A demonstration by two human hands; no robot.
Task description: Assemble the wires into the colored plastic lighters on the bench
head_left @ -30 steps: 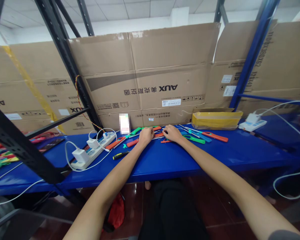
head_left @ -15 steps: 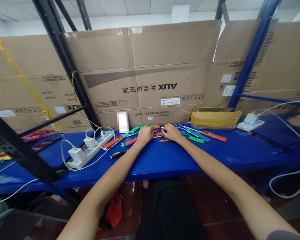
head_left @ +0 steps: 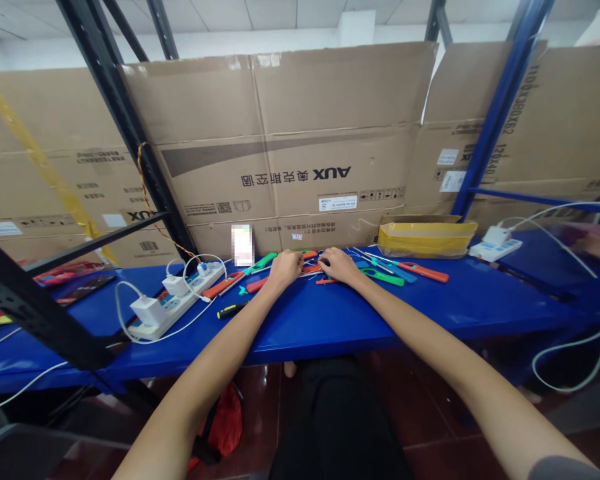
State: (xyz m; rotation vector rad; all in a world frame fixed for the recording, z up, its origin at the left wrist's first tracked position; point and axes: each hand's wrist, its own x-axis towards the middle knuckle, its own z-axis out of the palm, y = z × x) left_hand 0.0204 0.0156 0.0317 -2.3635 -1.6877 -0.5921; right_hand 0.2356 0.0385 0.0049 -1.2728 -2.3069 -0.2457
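Over a spread of long-nosed lighters, my left hand (head_left: 286, 268) and my right hand (head_left: 338, 264) face each other with curled fingers. An orange lighter (head_left: 311, 269) lies between them, its ends at my fingertips; the exact grip is too small to see. Right of my right hand are a green lighter (head_left: 383, 277), a blue lighter (head_left: 404, 273) and an orange-red lighter (head_left: 428, 272) with a thin metal tube. To the left lie another orange lighter (head_left: 223, 285), a green lighter (head_left: 263, 263) and a red handle (head_left: 257, 285), partly behind my left wrist.
A black-and-yellow screwdriver (head_left: 231, 311) lies left of my forearm on the blue table (head_left: 320, 327). Further left is a white power strip (head_left: 175, 307) with chargers and cables. A yellow-taped carton (head_left: 427, 240) stands at the back right, before a cardboard wall (head_left: 300, 100).
The view has shifted slightly, moving everything a little leftward. My hands stay close together around the orange lighter. A person's blurred hand at the right edge has gone from view.
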